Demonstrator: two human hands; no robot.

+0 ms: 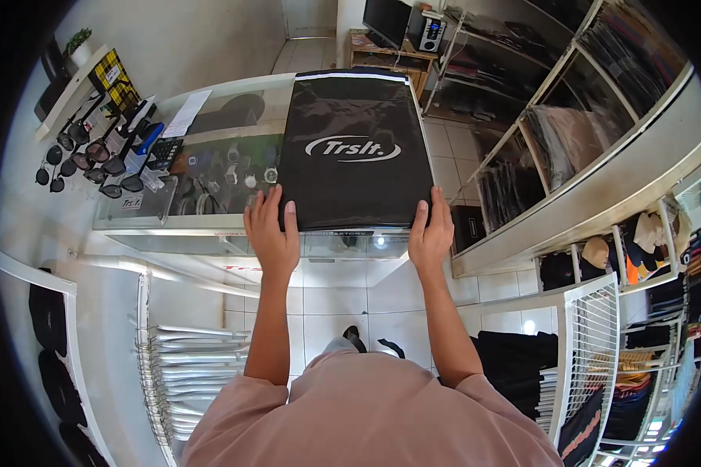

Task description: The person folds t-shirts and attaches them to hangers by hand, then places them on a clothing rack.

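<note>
A black plastic mailing bag [350, 187] with a white "Trslt." logo lies flat on the glass display counter [249, 132], its white-edged strip at the far end. My left hand [273, 237] rests at the bag's near left corner, fingers stretched forward and thumb apart. At the near right corner, my right hand [431, 240] lies along the bag's edge, also with its fingers extended. Neither hand is wrapped round anything. Through the glass left of the bag, several wristwatches [250, 180] are visible.
Several sunglasses [97, 151] hang on a rack at the counter's left end, near a calculator [164, 153] and a white paper [185, 114]. Shelves of packed clothes [565, 144] stand to the right. White hangers [199, 366] and a wire rack [592, 342] flank me.
</note>
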